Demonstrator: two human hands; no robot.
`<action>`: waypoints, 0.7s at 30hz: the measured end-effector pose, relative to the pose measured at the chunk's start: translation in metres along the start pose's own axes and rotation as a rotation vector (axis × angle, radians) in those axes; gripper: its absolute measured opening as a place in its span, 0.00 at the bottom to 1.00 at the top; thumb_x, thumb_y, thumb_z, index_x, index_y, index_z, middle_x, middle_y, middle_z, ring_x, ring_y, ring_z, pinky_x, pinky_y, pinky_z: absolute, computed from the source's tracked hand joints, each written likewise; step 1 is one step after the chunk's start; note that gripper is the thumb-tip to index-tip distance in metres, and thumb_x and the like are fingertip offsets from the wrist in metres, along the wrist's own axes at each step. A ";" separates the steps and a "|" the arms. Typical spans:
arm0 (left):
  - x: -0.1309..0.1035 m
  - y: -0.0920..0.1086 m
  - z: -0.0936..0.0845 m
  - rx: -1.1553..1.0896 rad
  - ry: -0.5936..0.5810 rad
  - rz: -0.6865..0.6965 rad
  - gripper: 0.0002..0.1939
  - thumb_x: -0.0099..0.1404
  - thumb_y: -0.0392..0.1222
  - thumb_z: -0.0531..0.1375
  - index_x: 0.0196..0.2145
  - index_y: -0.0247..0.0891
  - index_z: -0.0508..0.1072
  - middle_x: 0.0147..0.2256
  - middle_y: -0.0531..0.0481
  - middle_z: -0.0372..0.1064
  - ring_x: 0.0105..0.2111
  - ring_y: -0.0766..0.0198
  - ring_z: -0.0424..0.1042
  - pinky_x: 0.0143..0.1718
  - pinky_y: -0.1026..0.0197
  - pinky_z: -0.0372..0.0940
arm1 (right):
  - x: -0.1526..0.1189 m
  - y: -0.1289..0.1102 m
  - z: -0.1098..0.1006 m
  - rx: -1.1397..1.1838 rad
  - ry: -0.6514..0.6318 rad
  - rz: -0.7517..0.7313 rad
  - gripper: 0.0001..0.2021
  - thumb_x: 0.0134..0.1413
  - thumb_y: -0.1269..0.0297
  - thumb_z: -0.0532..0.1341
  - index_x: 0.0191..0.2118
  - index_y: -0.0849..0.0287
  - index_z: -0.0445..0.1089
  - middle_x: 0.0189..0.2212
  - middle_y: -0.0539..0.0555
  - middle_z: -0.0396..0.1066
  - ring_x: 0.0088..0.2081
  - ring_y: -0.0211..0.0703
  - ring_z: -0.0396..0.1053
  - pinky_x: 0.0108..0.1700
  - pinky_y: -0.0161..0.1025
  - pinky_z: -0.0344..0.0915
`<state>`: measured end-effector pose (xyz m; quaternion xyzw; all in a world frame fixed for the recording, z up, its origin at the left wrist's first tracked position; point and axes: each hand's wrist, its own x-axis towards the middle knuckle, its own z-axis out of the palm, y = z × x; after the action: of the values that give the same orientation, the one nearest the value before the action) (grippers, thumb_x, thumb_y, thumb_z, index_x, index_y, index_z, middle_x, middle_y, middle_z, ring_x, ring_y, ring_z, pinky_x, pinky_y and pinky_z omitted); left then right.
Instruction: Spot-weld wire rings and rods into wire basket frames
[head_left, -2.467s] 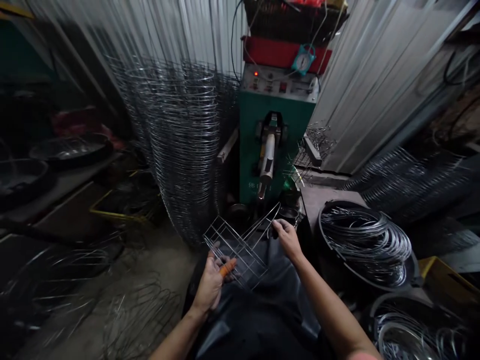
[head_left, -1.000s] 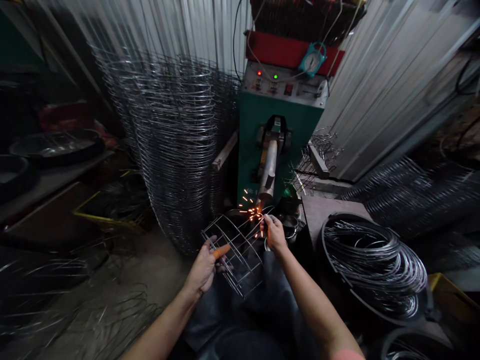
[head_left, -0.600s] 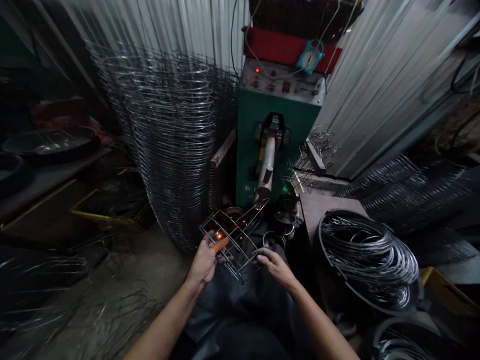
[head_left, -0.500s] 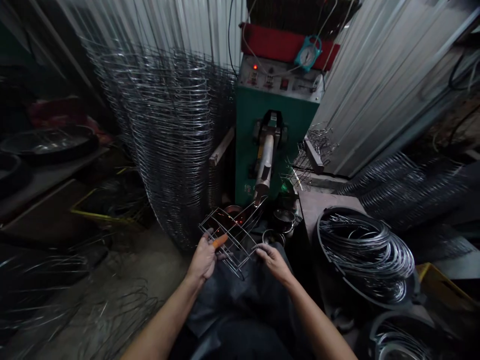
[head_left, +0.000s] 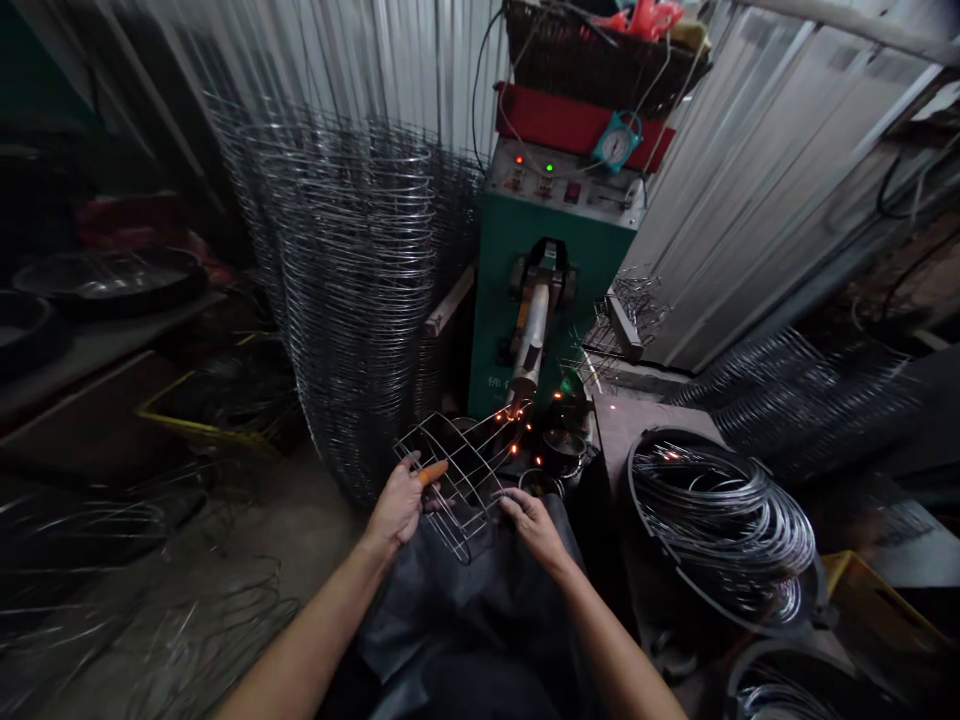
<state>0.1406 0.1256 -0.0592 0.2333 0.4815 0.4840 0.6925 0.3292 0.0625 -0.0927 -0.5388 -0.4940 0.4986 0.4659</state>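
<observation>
A wire rack (head_left: 461, 478) is held low in front of me, its far end at the electrode tip of a green spot welder (head_left: 555, 225). Orange sparks fly around that tip. My left hand (head_left: 399, 503) is closed on the rack's left side, with an orange covering on one of its fingers, lying along the wires. My right hand (head_left: 529, 520) pinches the rack's right edge between thumb and fingers. The welder's cylindrical arm (head_left: 532, 330) points down toward the rack, and its panel shows a red and a green light.
Tall stacks of wire rings (head_left: 352, 280) stand left of the welder. On the right, a round black tub (head_left: 637, 490) holds coiled wire rings, with a second tub (head_left: 739, 675) nearer me. A yellow crate (head_left: 161, 405) sits at left. Loose wire pieces (head_left: 225, 620) lie on the floor.
Sparks now burst at the electrode tip, where only a few glowed below before. A green panel light has come on. The rack's far end has shifted slightly left; both hands keep their hold.
</observation>
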 end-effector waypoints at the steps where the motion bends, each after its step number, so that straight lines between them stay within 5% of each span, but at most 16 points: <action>1: 0.003 0.000 0.000 0.008 0.006 -0.004 0.27 0.52 0.27 0.57 0.49 0.37 0.55 0.33 0.49 0.65 0.21 0.70 0.63 0.23 0.55 0.70 | 0.002 0.002 0.001 0.008 -0.004 0.003 0.17 0.47 0.46 0.59 0.32 0.56 0.71 0.23 0.50 0.67 0.27 0.39 0.62 0.31 0.35 0.61; 5: 0.010 0.001 -0.008 0.032 -0.026 0.000 0.31 0.51 0.33 0.63 0.51 0.37 0.56 0.32 0.49 0.66 0.22 0.68 0.64 0.25 0.57 0.69 | 0.000 0.007 0.009 0.096 0.001 0.013 0.18 0.48 0.46 0.58 0.28 0.58 0.69 0.23 0.49 0.66 0.27 0.37 0.62 0.33 0.34 0.60; 8: -0.003 -0.001 -0.027 0.131 -0.236 0.141 0.35 0.55 0.49 0.61 0.57 0.41 0.52 0.39 0.44 0.67 0.33 0.60 0.70 0.37 0.51 0.68 | -0.014 0.000 0.015 0.211 0.059 0.038 0.17 0.50 0.48 0.58 0.28 0.59 0.66 0.22 0.48 0.65 0.25 0.36 0.62 0.31 0.33 0.60; 12: -0.041 -0.007 -0.062 0.833 -0.536 0.697 0.52 0.47 0.55 0.66 0.62 0.51 0.41 0.56 0.40 0.55 0.55 0.47 0.58 0.53 0.39 0.53 | -0.038 -0.029 0.015 0.435 0.169 0.152 0.16 0.50 0.50 0.59 0.31 0.59 0.65 0.23 0.49 0.67 0.22 0.34 0.63 0.23 0.30 0.57; 16: -0.063 -0.009 -0.083 1.565 -0.828 1.184 0.41 0.56 0.40 0.61 0.62 0.50 0.45 0.60 0.37 0.49 0.59 0.46 0.51 0.56 0.32 0.38 | -0.051 -0.060 0.013 0.600 0.219 0.269 0.15 0.46 0.53 0.62 0.31 0.61 0.66 0.23 0.51 0.68 0.21 0.32 0.65 0.15 0.25 0.45; 21: -0.059 -0.010 -0.088 1.554 -0.871 1.531 0.43 0.57 0.35 0.59 0.64 0.43 0.40 0.59 0.33 0.49 0.57 0.49 0.55 0.57 0.37 0.44 | -0.067 -0.076 0.015 0.729 0.097 0.319 0.11 0.53 0.59 0.58 0.31 0.64 0.66 0.22 0.52 0.70 0.20 0.32 0.67 0.14 0.24 0.44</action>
<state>0.0624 0.0566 -0.0784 0.9678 0.1040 0.2292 -0.0014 0.3082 0.0014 -0.0126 -0.4310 -0.1722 0.6814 0.5659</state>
